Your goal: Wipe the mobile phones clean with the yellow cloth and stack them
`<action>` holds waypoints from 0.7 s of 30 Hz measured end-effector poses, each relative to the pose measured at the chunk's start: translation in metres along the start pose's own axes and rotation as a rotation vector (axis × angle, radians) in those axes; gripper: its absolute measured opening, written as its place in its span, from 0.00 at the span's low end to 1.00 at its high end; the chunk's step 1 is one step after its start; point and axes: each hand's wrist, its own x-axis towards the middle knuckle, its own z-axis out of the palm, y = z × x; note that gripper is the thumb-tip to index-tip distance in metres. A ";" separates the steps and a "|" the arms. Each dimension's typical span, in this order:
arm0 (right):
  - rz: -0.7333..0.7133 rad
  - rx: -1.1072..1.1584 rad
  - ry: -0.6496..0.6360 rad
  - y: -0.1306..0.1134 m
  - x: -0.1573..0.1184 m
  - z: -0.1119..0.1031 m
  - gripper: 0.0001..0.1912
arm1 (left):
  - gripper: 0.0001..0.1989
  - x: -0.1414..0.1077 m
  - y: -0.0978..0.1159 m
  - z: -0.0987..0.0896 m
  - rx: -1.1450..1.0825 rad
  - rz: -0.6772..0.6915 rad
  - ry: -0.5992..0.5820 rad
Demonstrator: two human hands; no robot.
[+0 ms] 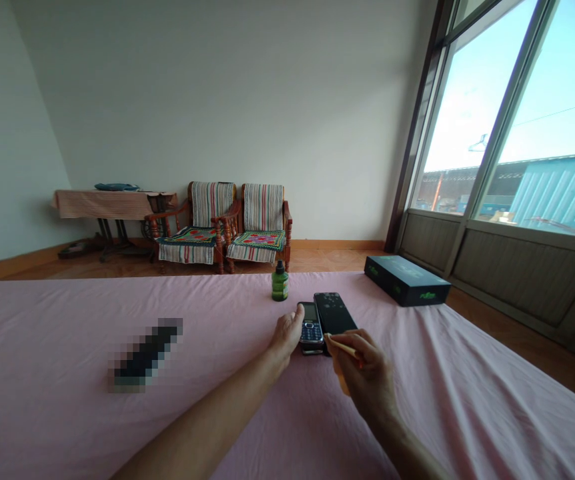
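Observation:
A keypad mobile phone (311, 331) with a small screen stands out on the pink cloth, and my left hand (286, 333) grips it along its left edge, thumb near the screen. My right hand (366, 370) pinches a thin light-wood stick (345, 347). Its pale tip is at the phone's lower right side; I cannot tell whether it touches. A flat black case (335, 313) with a flower-like pattern at its top lies right beside the phone, its lower part hidden by my right hand. Something orange-yellow shows under that hand, too covered to name.
A green bottle (280, 283) with a black cap stands beyond the phone. At the back right lies a black box (407, 280) with green lettering. A blurred-out dark oblong (147, 355) lies left on the pink cloth (42, 413). Two wooden armchairs (262, 241) stand by the wall.

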 end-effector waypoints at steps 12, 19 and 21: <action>-0.031 -0.017 0.015 -0.003 -0.001 0.001 0.10 | 0.20 -0.015 0.000 0.011 0.060 0.097 0.085; -0.025 -0.054 0.016 0.005 0.000 0.003 0.12 | 0.35 -0.024 -0.002 -0.055 0.342 0.224 0.108; -0.028 -0.062 0.018 0.005 -0.001 0.005 0.13 | 0.40 -0.025 -0.005 -0.095 0.453 0.283 0.170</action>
